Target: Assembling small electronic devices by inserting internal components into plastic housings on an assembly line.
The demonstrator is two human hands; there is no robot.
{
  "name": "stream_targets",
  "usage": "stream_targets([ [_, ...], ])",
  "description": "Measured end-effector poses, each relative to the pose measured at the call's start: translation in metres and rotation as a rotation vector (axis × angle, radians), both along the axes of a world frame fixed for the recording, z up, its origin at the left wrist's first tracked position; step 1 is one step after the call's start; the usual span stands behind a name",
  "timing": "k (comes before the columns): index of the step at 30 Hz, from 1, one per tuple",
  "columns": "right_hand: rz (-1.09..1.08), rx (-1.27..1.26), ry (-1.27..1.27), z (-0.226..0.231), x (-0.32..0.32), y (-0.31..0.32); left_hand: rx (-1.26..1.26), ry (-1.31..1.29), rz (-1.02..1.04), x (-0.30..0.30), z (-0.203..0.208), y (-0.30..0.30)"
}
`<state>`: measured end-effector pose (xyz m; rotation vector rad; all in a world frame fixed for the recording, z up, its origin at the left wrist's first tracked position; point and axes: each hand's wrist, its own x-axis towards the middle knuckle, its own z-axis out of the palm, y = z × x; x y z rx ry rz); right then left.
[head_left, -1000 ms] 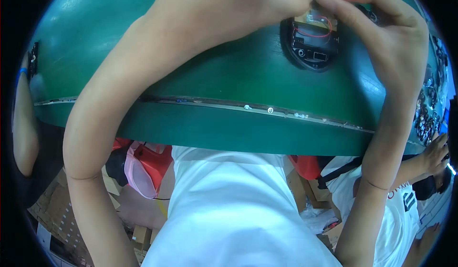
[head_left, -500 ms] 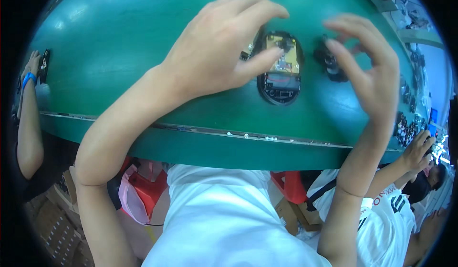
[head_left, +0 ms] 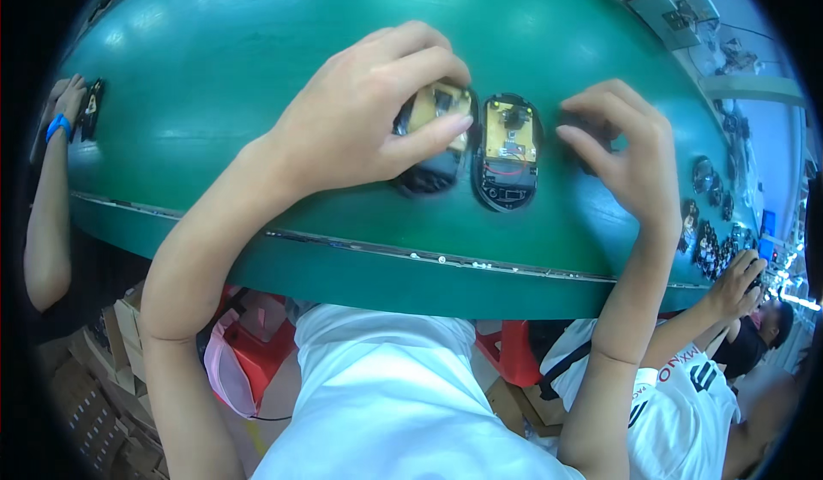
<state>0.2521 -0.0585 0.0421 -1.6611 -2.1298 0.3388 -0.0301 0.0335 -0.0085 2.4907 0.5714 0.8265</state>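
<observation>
Two opened computer mouse bases with yellow circuit boards lie side by side on the green table. My left hand is curled over the left mouse base, its thumb across the board and its fingers along the far edge, hiding much of its left side. Beside it, untouched, the other mouse base lies face up, a red wire showing in its dark lower bay. Further right, my right hand arches over a dark part, thumb and index fingertip apart. That part is blurred and half hidden; contact is unclear.
At the far left, a co-worker's hand with a blue wristband is beside a dark part. Several dark parts lie near the right table edge, close to another person's hand. A metal box stands at the upper right.
My left hand has shifted from over the right-hand mouse base onto the left one. My right hand has come down around the dark part, its fingers less spread. The whole view has shifted slightly.
</observation>
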Motion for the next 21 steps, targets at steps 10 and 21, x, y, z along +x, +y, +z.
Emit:
stream_targets([
  [10,-0.096,0.061,0.399,-0.011,-0.038,-0.018,-0.237,0.109,-0.179,-0.003,0.014,0.003],
  [21,0.035,-0.114,0.898,-0.015,-0.046,-0.015,-0.16,0.194,-0.118,-0.004,0.015,-0.011],
])
